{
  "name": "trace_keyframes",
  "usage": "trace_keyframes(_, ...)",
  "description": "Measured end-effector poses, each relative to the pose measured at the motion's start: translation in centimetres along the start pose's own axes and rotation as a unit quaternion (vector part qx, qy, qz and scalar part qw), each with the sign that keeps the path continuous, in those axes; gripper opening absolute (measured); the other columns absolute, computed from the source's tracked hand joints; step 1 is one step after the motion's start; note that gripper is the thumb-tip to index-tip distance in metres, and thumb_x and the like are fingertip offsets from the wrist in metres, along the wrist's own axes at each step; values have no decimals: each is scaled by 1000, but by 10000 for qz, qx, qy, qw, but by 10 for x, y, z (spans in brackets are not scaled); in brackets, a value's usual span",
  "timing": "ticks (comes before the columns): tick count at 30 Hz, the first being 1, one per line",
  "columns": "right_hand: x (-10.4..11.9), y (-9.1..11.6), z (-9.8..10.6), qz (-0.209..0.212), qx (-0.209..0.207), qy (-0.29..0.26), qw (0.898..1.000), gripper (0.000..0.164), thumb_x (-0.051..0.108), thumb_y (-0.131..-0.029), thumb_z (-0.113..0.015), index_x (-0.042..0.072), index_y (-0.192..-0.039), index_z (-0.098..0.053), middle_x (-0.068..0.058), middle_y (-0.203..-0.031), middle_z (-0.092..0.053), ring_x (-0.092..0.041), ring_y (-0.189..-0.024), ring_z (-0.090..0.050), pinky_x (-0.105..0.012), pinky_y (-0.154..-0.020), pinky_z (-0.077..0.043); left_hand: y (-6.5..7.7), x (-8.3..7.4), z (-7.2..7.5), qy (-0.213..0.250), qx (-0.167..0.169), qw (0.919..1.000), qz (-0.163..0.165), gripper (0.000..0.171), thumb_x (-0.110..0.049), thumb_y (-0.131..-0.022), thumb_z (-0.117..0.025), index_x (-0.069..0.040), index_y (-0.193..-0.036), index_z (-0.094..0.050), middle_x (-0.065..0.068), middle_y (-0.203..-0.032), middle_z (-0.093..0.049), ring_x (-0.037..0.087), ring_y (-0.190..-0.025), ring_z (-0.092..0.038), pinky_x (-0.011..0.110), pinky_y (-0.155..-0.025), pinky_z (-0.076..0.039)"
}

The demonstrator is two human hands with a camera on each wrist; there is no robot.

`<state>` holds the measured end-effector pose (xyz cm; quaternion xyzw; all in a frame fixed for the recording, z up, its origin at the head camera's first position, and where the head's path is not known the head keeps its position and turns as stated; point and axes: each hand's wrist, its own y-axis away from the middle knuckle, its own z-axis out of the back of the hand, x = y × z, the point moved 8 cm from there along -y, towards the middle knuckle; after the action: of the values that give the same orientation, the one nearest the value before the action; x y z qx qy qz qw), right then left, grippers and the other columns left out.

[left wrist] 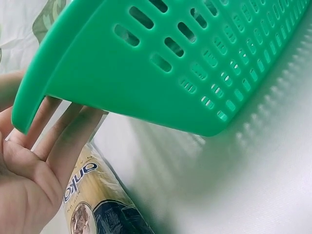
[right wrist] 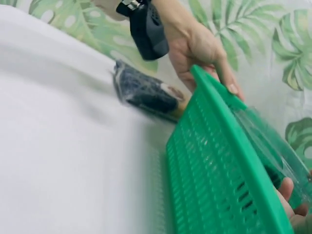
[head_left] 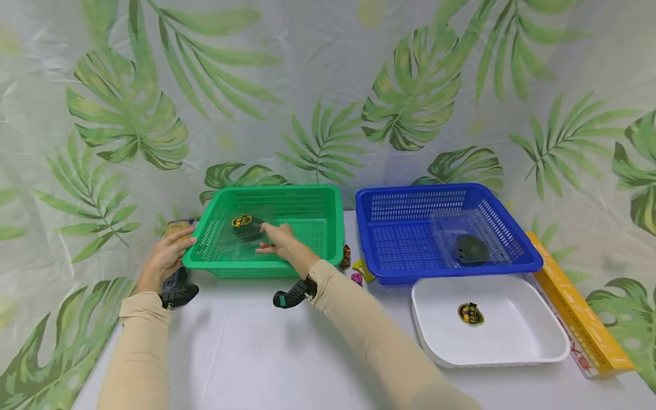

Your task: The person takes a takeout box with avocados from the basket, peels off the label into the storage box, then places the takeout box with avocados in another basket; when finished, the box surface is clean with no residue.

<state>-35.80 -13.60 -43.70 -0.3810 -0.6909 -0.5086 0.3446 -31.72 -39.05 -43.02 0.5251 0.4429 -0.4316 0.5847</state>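
A green plastic basket (head_left: 318, 273) stands at the back left of the table. At its left corner my left hand (head_left: 166, 256) grips the rim, fingers beneath in the left wrist view and thumb on top in the right wrist view. My right hand (head_left: 282, 242) reaches over the front rim into the basket and pinches a clear plastic package (head_left: 230, 236) with a dark patch and a yellow-and-red label. In the right wrist view, part of that package (right wrist: 265, 136) rises near the basket's rim; the right fingertips are partly hidden.
A pasta pack (left wrist: 105, 204) lies by the left hand. To the right stands a blue basket (head_left: 389, 242) holding a clear package (head_left: 471, 239). Ahead of it sit a white tray (head_left: 435, 336) with a sticker and a long orange box (head_left: 584, 307). Small wrapped candies (head_left: 363, 270) lie between the baskets.
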Motion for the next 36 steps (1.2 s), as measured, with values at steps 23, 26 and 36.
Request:
trace_keyframes(23, 41, 74, 47, 303, 1322, 23, 9908, 55, 5, -89, -52, -5, -140, -35, -6, -50, -39, -22, -60, -61, -36, -80, -55, 0, 2, -1, 104, 112, 9999, 57, 69, -21, -95, -58, -11, -151, -20, -11, -80, -68, 4, -68, -66, 19, -50, -49)
trace_keyframes(26, 40, 87, 54, 349, 1510, 246, 9876, 45, 5, -90, -50, -7, -132, -43, -9, -63, -48, -21, -63, -64, -36, -79, -55, 1, 2, 0, 114, 133, 9998, 35, 69, -20, -95, -57, -10, -151, -19, -11, -80, -68, 4, -67, -65, 19, -50, -49)
trace_keyframes(36, 30, 132, 79, 559, 1982, 453, 9775, 6, 1, -87, -51, 1, -83, -46, -11, -94, -44, -22, -71, -66, -39, -82, -54, 1, 2, -2, -9, 236, 9997, -13, 72, -22, -95, -57, -8, -151, -15, -11, -83, -67, 4, -66, -65, 19, -48, -45)
